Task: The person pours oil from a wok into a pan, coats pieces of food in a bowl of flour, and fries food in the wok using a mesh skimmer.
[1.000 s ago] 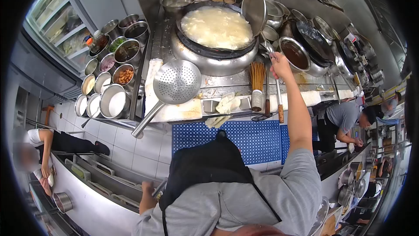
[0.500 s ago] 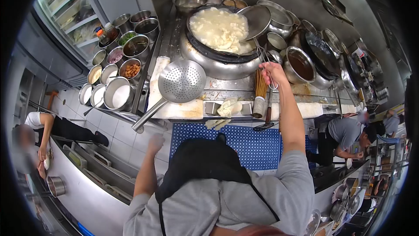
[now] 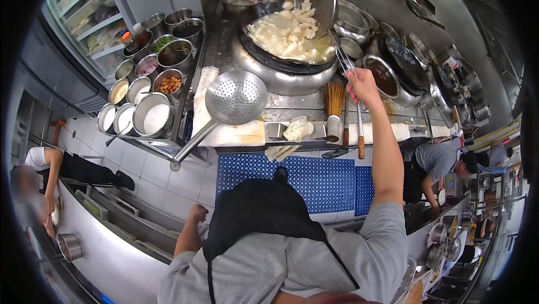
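Observation:
A large round strainer (image 3: 318,1) is tilted up over the wok's right side, and my right hand (image 3: 362,86) is closed round its wire handle. Pale pieces lie against the strainer and fill the cloudy liquid (image 3: 281,33) in the wok (image 3: 264,63). My left hand (image 3: 197,213) hangs low by my side, away from the stove, its fingers curled in with nothing visible in them. Across the cloth at the stove's front left lies a perforated ladle (image 3: 236,97). A bamboo brush (image 3: 334,112) stands beneath my right arm.
Metal pots of ingredients (image 3: 169,85) crowd the left stand. A pot of brown sauce (image 3: 382,75) sits right of the wok. Blue mats (image 3: 314,183) cover the floor. One person (image 3: 435,166) bends over a counter at right; another person (image 3: 48,175) works at far left.
The strainer has risen and tipped steeply, with pale pieces now at its face. My right hand has moved slightly right. My left hand has dropped lower.

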The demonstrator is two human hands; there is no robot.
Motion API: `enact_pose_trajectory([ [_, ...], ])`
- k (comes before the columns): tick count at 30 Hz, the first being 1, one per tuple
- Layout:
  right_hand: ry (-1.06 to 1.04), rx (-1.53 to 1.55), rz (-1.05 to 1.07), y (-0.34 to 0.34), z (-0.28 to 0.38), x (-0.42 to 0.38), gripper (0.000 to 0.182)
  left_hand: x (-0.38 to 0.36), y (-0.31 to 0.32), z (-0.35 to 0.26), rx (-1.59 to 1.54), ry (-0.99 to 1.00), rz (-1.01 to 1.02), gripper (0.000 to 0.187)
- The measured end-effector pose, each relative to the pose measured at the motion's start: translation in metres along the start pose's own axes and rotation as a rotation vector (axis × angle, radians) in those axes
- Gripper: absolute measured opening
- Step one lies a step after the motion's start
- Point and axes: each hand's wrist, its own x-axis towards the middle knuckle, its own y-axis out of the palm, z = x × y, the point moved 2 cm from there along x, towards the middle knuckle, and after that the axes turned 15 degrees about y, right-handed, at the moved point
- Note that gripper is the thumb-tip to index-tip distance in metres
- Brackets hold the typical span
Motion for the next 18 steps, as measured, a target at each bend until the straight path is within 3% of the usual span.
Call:
enact_pose_trajectory([
  [1,-0.030,-0.044,-0.029,0.001,0.006,-0.002,0.026,-0.009,-0.002,-0.017,-0.099,-0.160,-0.073,0.011],
  [7,-0.044,-0.085,-0.068,0.007,0.028,-0.004,0.024,0.001,-0.018,-0.048,-0.149,-0.058,-0.205,0.011],
  [11,-0.024,0.048,0.008,0.007,0.030,-0.005,0.023,0.008,-0.019,-0.078,-0.093,0.023,-0.275,0.024],
  [15,0.020,0.168,0.023,0.003,0.026,-0.013,0.022,0.022,-0.014,-0.089,-0.103,0.037,-0.220,0.026],
  [18,0.028,-0.024,-0.157,-0.006,0.016,-0.007,0.023,0.021,-0.010,-0.092,-0.159,0.042,-0.187,0.022],
])
